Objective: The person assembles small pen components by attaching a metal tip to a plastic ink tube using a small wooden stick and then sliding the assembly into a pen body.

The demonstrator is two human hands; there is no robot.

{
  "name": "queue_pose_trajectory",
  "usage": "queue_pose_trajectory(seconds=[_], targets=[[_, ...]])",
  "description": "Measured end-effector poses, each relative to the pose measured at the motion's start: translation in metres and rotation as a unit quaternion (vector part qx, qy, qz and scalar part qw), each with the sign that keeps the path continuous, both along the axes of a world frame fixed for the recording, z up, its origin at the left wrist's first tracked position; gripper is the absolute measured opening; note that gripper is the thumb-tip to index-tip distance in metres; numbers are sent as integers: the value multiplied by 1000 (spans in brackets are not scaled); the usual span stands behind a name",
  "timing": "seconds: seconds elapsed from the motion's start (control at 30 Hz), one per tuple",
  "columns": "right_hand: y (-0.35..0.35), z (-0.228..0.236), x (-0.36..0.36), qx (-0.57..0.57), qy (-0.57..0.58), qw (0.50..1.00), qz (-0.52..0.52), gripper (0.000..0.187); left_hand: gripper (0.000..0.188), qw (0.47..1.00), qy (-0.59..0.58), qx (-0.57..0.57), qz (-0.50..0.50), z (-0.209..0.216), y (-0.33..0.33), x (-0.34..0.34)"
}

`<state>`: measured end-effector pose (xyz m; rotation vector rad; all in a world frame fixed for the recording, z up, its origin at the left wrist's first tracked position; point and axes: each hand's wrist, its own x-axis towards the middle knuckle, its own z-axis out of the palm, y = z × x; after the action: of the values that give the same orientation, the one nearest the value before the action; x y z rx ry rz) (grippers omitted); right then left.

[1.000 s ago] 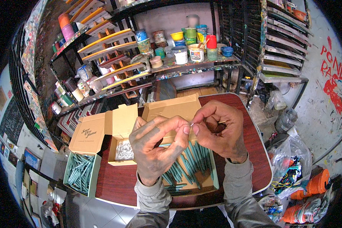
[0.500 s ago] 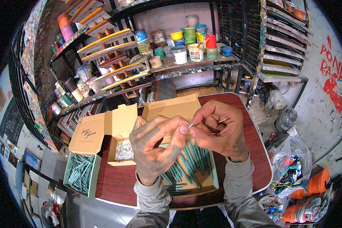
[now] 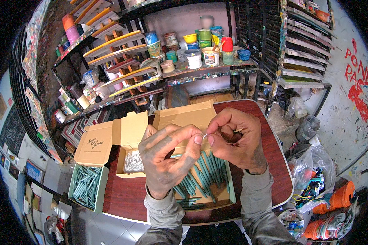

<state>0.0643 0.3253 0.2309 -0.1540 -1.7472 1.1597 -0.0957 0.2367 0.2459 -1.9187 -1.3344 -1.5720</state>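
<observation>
My left hand is closed in a pinch, thumb against forefinger, on a small whitish piece too small to make out. Facing it, my right hand has its thumb and forefinger at the piece's other side, the remaining fingers curled in. Whether the right fingertips grip the piece is hard to see. Both hands hover over an open cardboard box with rows of slim teal pen-like sticks, partly hidden by my left hand. Beside my left hand stands a smaller box of small clear-white pieces.
At the left table edge, another open box holds a heap of teal sticks. The dark red table has a rounded right corner. Beyond it stands a shelf of paint pots. Plastic bags and orange rolls lie at right.
My right thumb and forefinger have drawn back slightly to the right from the left fingertips. My left hand has hardly moved and keeps its pinch.
</observation>
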Motion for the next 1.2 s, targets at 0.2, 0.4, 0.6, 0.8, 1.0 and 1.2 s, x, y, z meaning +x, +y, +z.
queue_pose_trajectory(seconds=[0.2, 0.4, 0.6, 0.8, 1.0, 1.2], targets=[[-1, 2, 2, -8, -9, 1000, 2, 12, 7, 1000, 7, -2, 2, -1, 1, -1], [1, 1, 2, -5, -17, 1000, 7, 10, 7, 1000, -8, -7, -7, -3, 3, -5], [-2, 4, 3, -57, -8, 997, 58, 8, 9, 999, -36, -30, -26, -3, 2, -6], [1, 7, 4, -79, -4, 992, 95, 11, 11, 996, -61, -37, -48, -3, 5, -7], [3, 7, 2, -135, 19, 979, 151, 11, 12, 993, -91, -49, -49, -6, 5, -5], [4, 5, 3, -139, 34, 982, 125, 11, 11, 997, -58, 39, 24, -3, 9, 4]])
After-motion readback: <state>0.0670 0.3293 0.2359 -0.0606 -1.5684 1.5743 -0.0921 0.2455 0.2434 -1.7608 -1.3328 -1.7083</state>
